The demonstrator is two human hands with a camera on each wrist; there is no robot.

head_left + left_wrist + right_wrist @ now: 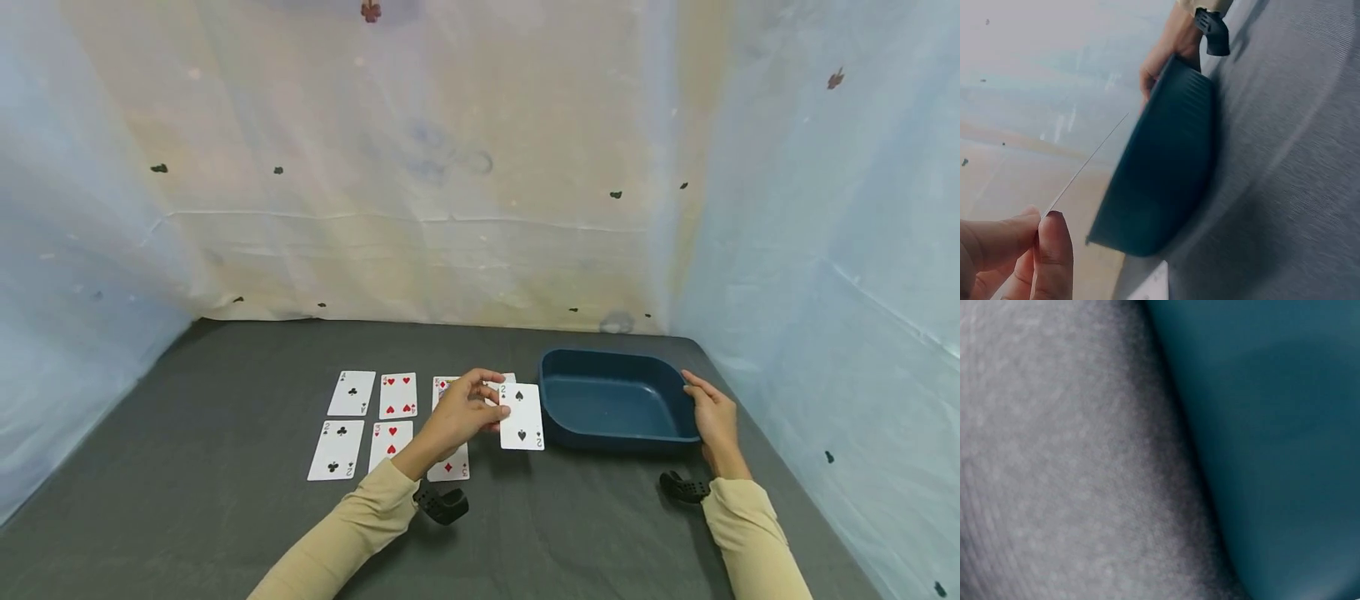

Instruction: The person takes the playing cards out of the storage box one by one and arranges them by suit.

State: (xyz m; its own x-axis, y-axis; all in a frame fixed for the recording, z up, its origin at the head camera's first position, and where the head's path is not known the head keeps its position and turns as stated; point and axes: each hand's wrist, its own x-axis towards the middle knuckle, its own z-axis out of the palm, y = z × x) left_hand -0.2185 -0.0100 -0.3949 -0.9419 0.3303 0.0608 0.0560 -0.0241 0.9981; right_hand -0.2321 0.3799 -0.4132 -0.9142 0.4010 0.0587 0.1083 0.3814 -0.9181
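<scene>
My left hand [457, 417] pinches a two of spades [522, 427] between thumb and fingers, face up, close to the left end of a dark blue plastic tub [607, 404]. Edge-on, the card [1087, 165] shows as a thin line in the left wrist view. At the tub's right end my right hand [716, 425] grips the rim. The right wrist view holds only the tub's side [1272, 456] and grey cloth; the hand is out of it. Partly behind the left hand lie a king of diamonds [441, 387], another diamond card [452, 468] and a further card [509, 378].
Left of the hand, a two of clubs [333, 454] lies below another club card [351, 393]. Beside them are a four of hearts [397, 396] and a second heart card [386, 442]. Dark grey cloth [187, 467] covers the table, with pale sheeting [450, 267] hanging behind and at both sides.
</scene>
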